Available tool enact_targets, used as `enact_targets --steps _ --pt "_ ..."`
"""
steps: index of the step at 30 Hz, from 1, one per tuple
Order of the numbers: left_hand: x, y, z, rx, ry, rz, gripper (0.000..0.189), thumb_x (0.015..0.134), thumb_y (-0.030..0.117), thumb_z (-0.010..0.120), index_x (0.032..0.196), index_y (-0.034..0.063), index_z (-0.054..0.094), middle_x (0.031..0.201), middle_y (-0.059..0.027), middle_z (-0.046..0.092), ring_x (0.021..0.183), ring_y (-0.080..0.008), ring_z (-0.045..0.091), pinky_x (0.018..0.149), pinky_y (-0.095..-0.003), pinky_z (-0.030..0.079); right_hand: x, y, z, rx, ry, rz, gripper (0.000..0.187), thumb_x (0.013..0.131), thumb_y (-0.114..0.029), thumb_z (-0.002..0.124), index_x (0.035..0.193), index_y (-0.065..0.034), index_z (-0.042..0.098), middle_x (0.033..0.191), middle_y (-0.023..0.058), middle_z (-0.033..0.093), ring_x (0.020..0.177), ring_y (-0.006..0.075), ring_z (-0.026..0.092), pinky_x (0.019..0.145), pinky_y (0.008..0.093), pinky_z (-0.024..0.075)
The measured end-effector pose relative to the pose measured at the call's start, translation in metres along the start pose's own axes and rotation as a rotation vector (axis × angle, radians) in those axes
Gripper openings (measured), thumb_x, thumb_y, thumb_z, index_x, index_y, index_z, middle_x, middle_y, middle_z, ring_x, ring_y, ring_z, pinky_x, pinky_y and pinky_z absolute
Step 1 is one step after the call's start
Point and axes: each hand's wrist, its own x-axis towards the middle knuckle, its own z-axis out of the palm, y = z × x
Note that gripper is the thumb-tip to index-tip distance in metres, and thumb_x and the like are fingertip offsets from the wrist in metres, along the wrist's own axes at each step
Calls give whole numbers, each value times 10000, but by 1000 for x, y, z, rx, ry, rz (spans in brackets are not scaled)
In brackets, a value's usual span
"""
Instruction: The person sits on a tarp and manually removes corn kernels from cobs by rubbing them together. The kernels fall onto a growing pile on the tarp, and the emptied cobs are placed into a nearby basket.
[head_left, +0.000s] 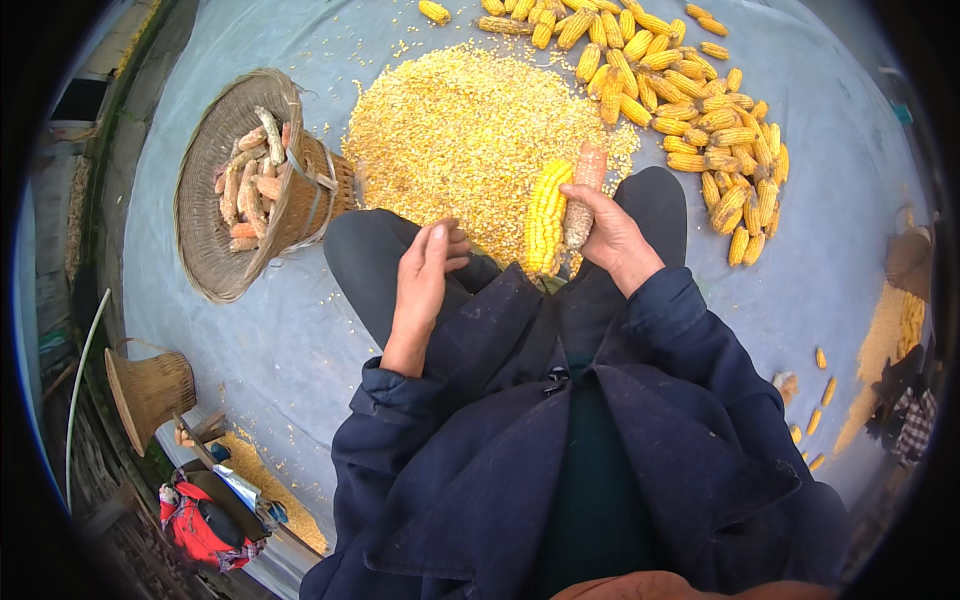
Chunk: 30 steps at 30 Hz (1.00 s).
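My right hand (611, 232) holds a yellow ear of corn (547, 214) and a bare corncob (586, 195) side by side, its thumb over the top of the ear. To the left, my left hand (433, 262) hovers above my thigh with fingers loosely curled and apart, holding nothing visible. Beyond both hands spreads a broad heap of loose corn kernels (465, 127). The lower ends of the ear and the cob are between my knees, over the near edge of the heap.
On the blue-grey tarp (292, 360), a wide-rimmed wicker basket (307, 180) lies tipped left, holding bare cobs (251, 191). Unshelled corn ears (697, 112) are piled at right. A smaller wicker basket (161, 386) and a person in red (206, 521) are at lower left; another person (911, 420) is far right.
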Motion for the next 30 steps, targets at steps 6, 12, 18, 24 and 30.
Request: enact_targets --steps 6,12,18,24,30 --pt "-104 -26 -55 608 292 -38 290 917 253 473 901 -16 579 758 -104 592 696 -157 572 628 -272 448 9 -8 -30 70 84 11 333 793 -176 613 1105 -102 524 1044 51 604 962 206 582 856 412 444" --pt "-151 -41 -27 820 278 -140 434 847 373 559 1020 -18 483 865 -227 584 800 -376 579 712 -394 451 6 -4 -11 46 120 76 308 769 -189 640 1053 -107 552 975 38 618 898 199 588 817 408 440" --pt "-169 -41 -38 1036 191 -176 533 793 421 619 1010 -55 517 900 -221 590 834 -355 582 726 -383 455 5 -2 -13 103 112 88 292 766 -175 645 1027 -75 560 942 54 626 874 200 597 802 386 459" --pt "-168 -23 -22 582 135 -345 561 783 437 637 1032 -55 536 876 -176 628 803 -253 601 732 -321 471 2 7 -34 57 144 127 341 789 -228 607 1106 -125 535 1025 33 615 983 195 567 868 454 390" --pt "-161 -21 -39 229 194 -465 530 856 458 533 996 -53 567 879 -99 629 785 -140 585 708 -272 471 3 9 -35 151 81 171 285 776 -172 629 1037 -83 559 968 44 626 909 195 591 842 374 439"
